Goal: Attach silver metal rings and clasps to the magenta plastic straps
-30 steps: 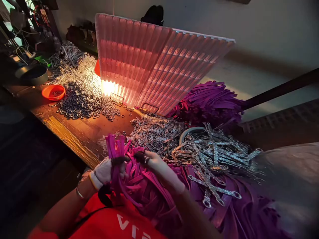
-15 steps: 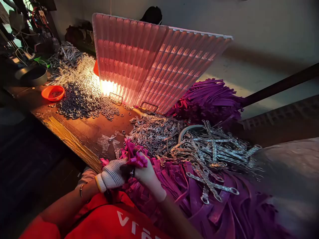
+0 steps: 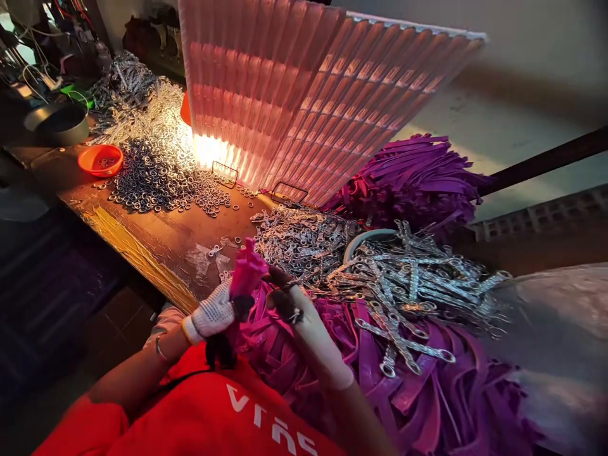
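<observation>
My left hand point(image 3: 216, 311), in a white dotted glove with dark fingertips, is closed around a bundle of purple strips point(image 3: 247, 271) that stands up out of the fist. Just right of the bundle is my right hand point(image 3: 292, 307), in a white glove with dark fingers. Its fingers look apart, with nothing visible between them. Below and right of both hands spreads a big heap of purple strips point(image 3: 427, 392). Silvery braided pieces with ring ends point(image 3: 408, 272) lie on that heap and around a grey-rimmed container point(image 3: 365, 237).
Small metal rings point(image 3: 152, 183) are piled on the brown table point(image 3: 166, 237) beside an orange bowl point(image 3: 101, 161). Ribbed translucent panels point(image 3: 266, 95) stand behind, with another purple bundle point(image 3: 418, 177) to their right. A dark pot point(image 3: 57, 126) is at the far left.
My right hand has come off the purple bundle and moved right. The bundle in my left hand now stands more upright. The camera view has shifted a little.
</observation>
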### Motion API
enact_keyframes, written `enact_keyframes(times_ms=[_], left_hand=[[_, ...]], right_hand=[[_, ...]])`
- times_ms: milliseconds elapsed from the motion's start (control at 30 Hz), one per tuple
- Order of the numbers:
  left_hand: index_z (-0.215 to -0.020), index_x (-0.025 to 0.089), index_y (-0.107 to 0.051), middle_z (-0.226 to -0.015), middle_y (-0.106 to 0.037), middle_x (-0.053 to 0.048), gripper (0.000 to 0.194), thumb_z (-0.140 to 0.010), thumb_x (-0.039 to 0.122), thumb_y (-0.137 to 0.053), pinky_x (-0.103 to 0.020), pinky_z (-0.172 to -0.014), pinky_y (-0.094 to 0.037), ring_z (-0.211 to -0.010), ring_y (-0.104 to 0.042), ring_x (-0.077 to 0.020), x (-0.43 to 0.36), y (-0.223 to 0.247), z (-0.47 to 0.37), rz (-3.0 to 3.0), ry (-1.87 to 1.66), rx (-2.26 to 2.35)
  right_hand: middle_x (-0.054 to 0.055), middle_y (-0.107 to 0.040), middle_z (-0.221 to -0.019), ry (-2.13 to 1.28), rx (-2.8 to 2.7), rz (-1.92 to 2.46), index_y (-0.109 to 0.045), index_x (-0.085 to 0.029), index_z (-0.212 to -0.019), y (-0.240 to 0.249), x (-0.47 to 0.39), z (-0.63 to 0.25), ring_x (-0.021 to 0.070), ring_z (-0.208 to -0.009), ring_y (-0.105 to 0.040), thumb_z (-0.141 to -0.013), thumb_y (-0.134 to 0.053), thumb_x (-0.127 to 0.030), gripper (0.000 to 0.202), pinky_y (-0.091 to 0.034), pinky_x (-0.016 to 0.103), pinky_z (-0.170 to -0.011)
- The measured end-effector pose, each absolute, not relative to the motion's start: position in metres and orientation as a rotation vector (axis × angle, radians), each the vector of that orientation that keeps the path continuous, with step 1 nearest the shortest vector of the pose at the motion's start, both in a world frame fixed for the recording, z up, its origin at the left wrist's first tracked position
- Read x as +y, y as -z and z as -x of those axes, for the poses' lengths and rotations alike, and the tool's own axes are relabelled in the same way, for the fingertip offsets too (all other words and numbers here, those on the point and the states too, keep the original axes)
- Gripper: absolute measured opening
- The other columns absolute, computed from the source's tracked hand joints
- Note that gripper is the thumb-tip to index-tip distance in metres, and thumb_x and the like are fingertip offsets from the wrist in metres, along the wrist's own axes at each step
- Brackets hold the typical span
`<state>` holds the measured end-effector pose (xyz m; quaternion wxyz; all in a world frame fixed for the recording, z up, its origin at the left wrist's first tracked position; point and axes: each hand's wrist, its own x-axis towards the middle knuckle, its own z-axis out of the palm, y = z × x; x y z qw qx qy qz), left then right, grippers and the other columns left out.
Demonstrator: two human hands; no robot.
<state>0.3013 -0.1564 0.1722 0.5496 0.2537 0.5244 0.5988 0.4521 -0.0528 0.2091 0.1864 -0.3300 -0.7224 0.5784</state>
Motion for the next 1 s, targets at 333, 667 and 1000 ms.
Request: enact_keyframes(times_ms=[333, 667, 1000], left_hand=[[-0.116, 0.015, -0.071, -0.108, -0.072, -0.012, 0.044, -0.072, 0.017, -0.070, -0.039, -0.109, -0.041, -0.112, -0.062, -0.0299, -0.161, -0.187, -0.293, -1.252, -1.217, 1.337], [-0.123, 0.014, -0.069, -0.118, -0.070, -0.012, 0.044, -0.079, 0.012, -0.062, -0.039, -0.107, -0.044, -0.111, -0.064, -0.0301, -0.156, -0.178, -0.305, -1.412, -1.136, 1.458], [-0.084, 0.014, -0.073, -0.081, -0.071, -0.004, 0.014, -0.078, 0.015, -0.061, -0.027, -0.076, -0.051, -0.074, -0.063, -0.0184, -0.152, -0.171, -0.306, -1.266, -1.090, 1.439]], right_hand=[[0.008, -0.071, -0.102, -1.874, -1.927, 0.987, -0.062, -0.022, -0.099, -0.205, -0.065, -0.447, 0.0246, -0.095, -0.064, -0.072, -0.067, -0.039, 0.032, -0.052, 0.038, -0.086], [0.008, -0.071, -0.099, -1.539, -2.234, 0.838, -0.064, -0.021, -0.094, -0.177, -0.064, -0.464, 0.0239, -0.094, -0.065, -0.079, -0.054, -0.028, 0.019, -0.050, 0.042, -0.091], [0.006, -0.068, -0.084, -1.399, -2.352, 1.027, -0.060, -0.020, -0.084, -0.173, -0.071, -0.455, 0.0195, -0.077, -0.061, -0.081, -0.046, -0.019, 0.014, -0.050, 0.031, -0.072]])
